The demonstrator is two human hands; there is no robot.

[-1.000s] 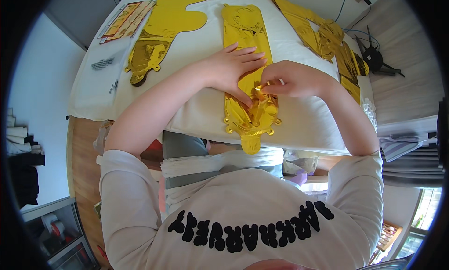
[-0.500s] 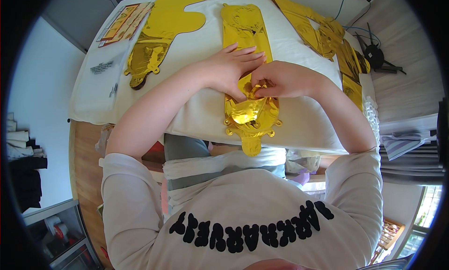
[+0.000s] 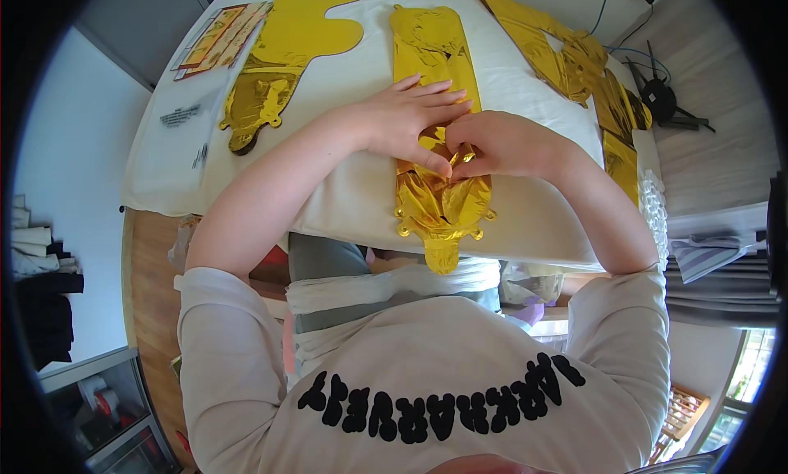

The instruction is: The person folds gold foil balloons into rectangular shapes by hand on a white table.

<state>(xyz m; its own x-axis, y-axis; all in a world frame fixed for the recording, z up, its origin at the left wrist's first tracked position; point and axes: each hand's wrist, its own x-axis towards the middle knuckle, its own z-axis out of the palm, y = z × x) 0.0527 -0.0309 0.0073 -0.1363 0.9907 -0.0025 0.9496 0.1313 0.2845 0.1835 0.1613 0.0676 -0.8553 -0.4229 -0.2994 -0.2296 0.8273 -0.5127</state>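
A flat gold foil balloon (image 3: 443, 215) lies lengthwise on the white-covered table (image 3: 345, 187), its tabbed end hanging a little past the near edge. My left hand (image 3: 410, 123) presses flat on its middle, fingers spread and thumb angled toward my other hand. With bent fingertips, my right hand (image 3: 505, 146) pinches up a bit of the foil just beside that thumb. Creases run through the foil below my hands. The fingertips of my right hand are partly hidden, so how much foil is in them does not show.
A second gold foil balloon (image 3: 300, 43), partly folded, lies at the far left beside a clear plastic bag (image 3: 176, 146) with a printed card (image 3: 217, 43). More crumpled gold foil (image 3: 554, 59) covers the right edge. A black router-like device (image 3: 661, 96) with cables sits beyond it.
My left thumb and right fingertips have come closer together and shifted slightly right. The bulging foil below them has flattened into creases.
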